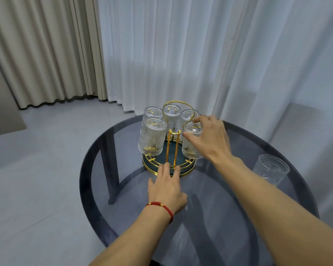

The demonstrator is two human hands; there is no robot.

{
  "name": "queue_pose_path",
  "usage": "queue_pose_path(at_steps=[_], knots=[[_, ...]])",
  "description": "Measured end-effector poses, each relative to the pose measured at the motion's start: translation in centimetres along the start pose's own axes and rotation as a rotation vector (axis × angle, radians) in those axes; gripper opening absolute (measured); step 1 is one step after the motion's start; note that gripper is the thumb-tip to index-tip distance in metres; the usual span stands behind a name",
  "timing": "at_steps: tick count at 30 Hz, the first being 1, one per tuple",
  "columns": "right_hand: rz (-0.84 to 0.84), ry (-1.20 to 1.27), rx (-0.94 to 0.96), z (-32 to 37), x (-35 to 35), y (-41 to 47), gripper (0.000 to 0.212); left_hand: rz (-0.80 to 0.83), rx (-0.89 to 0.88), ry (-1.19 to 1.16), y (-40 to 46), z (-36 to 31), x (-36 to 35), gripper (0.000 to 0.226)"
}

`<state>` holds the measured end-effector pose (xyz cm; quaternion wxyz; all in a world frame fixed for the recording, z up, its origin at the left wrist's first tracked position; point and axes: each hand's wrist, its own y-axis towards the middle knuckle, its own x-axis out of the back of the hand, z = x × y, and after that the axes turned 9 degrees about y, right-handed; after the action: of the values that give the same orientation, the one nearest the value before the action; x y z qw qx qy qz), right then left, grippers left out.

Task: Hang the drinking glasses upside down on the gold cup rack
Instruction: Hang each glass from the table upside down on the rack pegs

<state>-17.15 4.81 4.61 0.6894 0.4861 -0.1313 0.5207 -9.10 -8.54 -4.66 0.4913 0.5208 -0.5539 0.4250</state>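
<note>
Head view: rack (168, 166) mid-desk (229, 217) carries five inverted glasses. Right hand (211, 139) grips the fifth glass (191, 143), near-right peg. Left hand (166, 186), fingers flat, steadies the rack base. One glass (270, 169) waits upright at the right edge; nearly done.

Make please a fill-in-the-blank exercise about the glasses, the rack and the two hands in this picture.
1. The number of glasses hanging upside down on the gold cup rack is ____.
2. The right hand has its grip on a hanging glass, while the left hand touches the rack's ____.
3. One glass stands apart on the table, near its ____ edge.

Missing words: five; base; right
</note>
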Motion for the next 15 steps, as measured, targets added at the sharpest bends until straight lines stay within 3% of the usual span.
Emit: queue_pose_path(at_steps=[9,13,15], knots=[[0.091,0.077,0.002,-1.3,0.8,-3.0,0.066,-0.061,-0.019,0.010,-0.3,-0.6,0.5,0.074],[-0.136,0.223,-0.069,-4.0,2.0,-6.4,0.055,-0.245,-0.136,-0.209,-0.6,-1.2,1.2,0.058],[-0.271,0.138,-0.125,-6.0,2.7,-8.5,0.056,-0.289,-0.241,-0.401,-0.9,-1.6,1.7,0.057]])
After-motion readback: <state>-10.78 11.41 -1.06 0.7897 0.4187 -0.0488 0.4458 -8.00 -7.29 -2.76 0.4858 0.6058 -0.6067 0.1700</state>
